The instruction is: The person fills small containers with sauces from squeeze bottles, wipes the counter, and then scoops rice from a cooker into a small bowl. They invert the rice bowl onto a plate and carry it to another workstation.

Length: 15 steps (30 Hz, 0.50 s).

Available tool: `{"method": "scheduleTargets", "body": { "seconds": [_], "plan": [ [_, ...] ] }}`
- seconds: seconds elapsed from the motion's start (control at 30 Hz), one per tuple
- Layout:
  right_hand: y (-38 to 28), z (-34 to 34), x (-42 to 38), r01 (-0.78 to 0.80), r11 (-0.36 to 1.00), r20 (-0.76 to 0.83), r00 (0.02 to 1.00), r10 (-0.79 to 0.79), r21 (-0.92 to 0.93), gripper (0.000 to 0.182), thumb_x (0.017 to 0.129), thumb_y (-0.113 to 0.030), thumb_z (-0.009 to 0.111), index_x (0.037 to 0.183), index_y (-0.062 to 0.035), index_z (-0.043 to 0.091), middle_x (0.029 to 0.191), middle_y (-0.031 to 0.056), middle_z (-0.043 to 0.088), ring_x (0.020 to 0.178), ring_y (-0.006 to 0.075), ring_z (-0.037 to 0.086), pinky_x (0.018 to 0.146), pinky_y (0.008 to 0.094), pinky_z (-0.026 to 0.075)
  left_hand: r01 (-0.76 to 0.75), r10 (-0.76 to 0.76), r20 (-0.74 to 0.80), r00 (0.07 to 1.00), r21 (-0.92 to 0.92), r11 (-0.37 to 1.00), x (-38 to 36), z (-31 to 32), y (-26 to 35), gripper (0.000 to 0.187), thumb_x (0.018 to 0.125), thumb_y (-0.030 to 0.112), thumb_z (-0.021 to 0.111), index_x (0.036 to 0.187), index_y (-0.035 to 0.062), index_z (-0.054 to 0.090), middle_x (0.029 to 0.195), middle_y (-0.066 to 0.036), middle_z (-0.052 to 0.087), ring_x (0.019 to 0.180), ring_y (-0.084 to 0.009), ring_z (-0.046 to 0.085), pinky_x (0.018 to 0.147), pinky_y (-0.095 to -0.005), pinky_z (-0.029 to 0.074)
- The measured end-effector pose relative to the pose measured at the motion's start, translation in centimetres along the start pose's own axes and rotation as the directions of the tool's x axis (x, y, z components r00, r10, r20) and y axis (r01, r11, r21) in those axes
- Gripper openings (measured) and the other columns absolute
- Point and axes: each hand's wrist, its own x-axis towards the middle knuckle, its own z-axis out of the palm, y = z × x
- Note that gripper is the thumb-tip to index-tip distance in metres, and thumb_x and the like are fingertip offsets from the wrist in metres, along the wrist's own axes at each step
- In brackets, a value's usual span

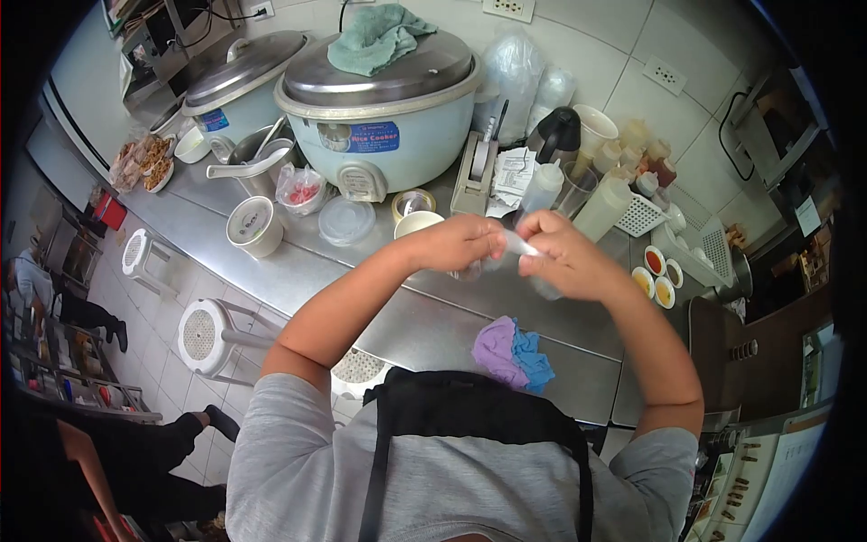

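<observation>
Both my hands meet above the steel counter (433, 316) and pinch a small clear plastic bag (519, 246) between them. My left hand (461, 242) grips its left side and my right hand (564, 255) holds its right side, with the bag's lower part hanging under my right palm. What is in the bag I cannot make out. A purple and blue cloth (510, 352) lies on the counter just below my hands. A white cup (417, 222) stands behind my left wrist.
Two big rice cookers (379, 117) (239, 86) stand at the back, one with a green towel (375, 36). A tape dispenser (474, 172), squeeze bottles (601, 206), sauce cups (655, 275), a paper bowl (255, 226) and a lidded tub (346, 221) surround them. Stools (208, 334) and another person's legs (172, 443) are on the left.
</observation>
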Motion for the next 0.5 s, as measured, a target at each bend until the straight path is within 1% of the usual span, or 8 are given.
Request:
{"method": "scheduleTargets", "body": {
  "seconds": [0.03,0.13,0.17,0.2,0.27,0.3,0.4,0.5],
  "plan": [
    [0.5,0.7,-0.5,0.205,0.951,-0.151,0.973,-0.173,0.229,0.03,0.071,-0.019,0.057,0.097,-0.0032,0.056,0.121,0.0187,0.038,0.115,0.0313,0.034,0.096,0.0409,0.027,-0.003,0.008,0.043,0.999,-0.111,0.994,0.0,0.0,0.3,0.023,0.088,0.021,0.041,0.085,0.0041,0.056,0.073,-0.004,0.057,0.069,-0.0152,0.053,0.065,-0.0299,0.042],
    [0.8,1.1,0.4,0.317,0.948,-0.32,0.894,-0.312,-0.038,0.022,0.069,-0.02,0.058,0.083,-0.0031,0.059,0.12,0.0194,0.039,0.114,0.0347,0.034,0.096,0.0436,0.026,-0.037,0.031,-0.025,0.999,-0.293,0.955,0.7,0.9,0.1,0.024,0.089,0.022,0.042,0.087,0.0025,0.056,0.076,-0.001,0.054,0.069,-0.0103,0.05,0.065,-0.0267,0.041],
    [0.9,1.0,0.2,0.233,0.912,-0.337,0.875,-0.348,-0.337,0.019,0.067,-0.02,0.06,0.076,-0.0037,0.06,0.119,0.0169,0.041,0.115,0.0337,0.034,0.096,0.046,0.025,-0.169,0.179,0.027,0.983,-0.215,0.962,0.6,0.2,-0.4,0.025,0.088,0.024,0.044,0.085,0.0021,0.055,0.071,-0.002,0.053,0.066,-0.0108,0.048,0.062,-0.026,0.04],
    [0.9,0.8,0.0,0.109,0.794,-0.353,0.854,-0.383,-0.598,0.016,0.064,-0.019,0.062,0.07,-0.0043,0.06,0.117,0.0143,0.043,0.115,0.0328,0.034,0.096,0.0483,0.024,-0.082,0.092,0.056,0.994,-0.174,0.981,0.4,0.0,0.1,0.027,0.088,0.027,0.045,0.084,0.0022,0.055,0.07,0.0,0.052,0.064,-0.0093,0.046,0.06,-0.0252,0.039],
    [2.6,0.6,-0.4,-0.03,0.725,-0.413,0.838,-0.358,-0.689,0.016,0.062,-0.019,0.064,0.069,-0.0048,0.06,0.114,0.0111,0.046,0.115,0.0313,0.035,0.096,0.0501,0.023,0.095,-0.087,0.102,0.991,-0.074,0.993,0.0,-0.6,1.5,0.032,0.088,0.032,0.048,0.082,0.0023,0.055,0.068,0.003,0.049,0.061,-0.0064,0.042,0.056,-0.0236,0.037],
    [2.3,0.2,-1.1,-0.045,0.712,-0.412,0.841,-0.352,-0.701,0.017,0.062,-0.019,0.065,0.069,-0.0052,0.06,0.108,0.0081,0.05,0.114,0.0294,0.037,0.095,0.0514,0.024,0.048,-0.045,0.088,0.995,-0.025,0.999,-0.2,-0.8,0.9,0.03,0.088,0.031,0.047,0.083,0.0027,0.056,0.069,0.003,0.049,0.063,-0.0067,0.043,0.056,-0.0233,0.037],
    [0.1,-0.6,-3.8,-0.058,0.693,-0.394,0.855,-0.336,-0.718,0.017,0.066,-0.021,0.064,0.072,-0.006,0.06,0.095,0.0078,0.054,0.105,0.0282,0.044,0.094,0.0465,0.027,-0.049,0.05,-0.033,0.998,0.043,0.998,-0.8,-1.1,-0.4,0.03,0.09,0.029,0.044,0.083,0.0024,0.056,0.066,0.001,0.049,0.063,-0.0082,0.046,0.055,-0.0243,0.038],
    [-0.4,-2.2,-6.1,-0.038,0.88,-0.133,0.991,-0.029,-0.473,0.017,0.072,-0.021,0.061,0.077,-0.0052,0.058,0.082,0.0072,0.056,0.09,0.028,0.051,0.085,0.0376,0.037,-0.176,0.182,-0.031,0.983,0.139,0.975,-1.4,-1.0,0.2,0.023,0.088,0.022,0.046,0.083,0.0019,0.057,0.069,-0.003,0.053,0.066,-0.0118,0.051,0.057,-0.0251,0.04]
  ]
}}
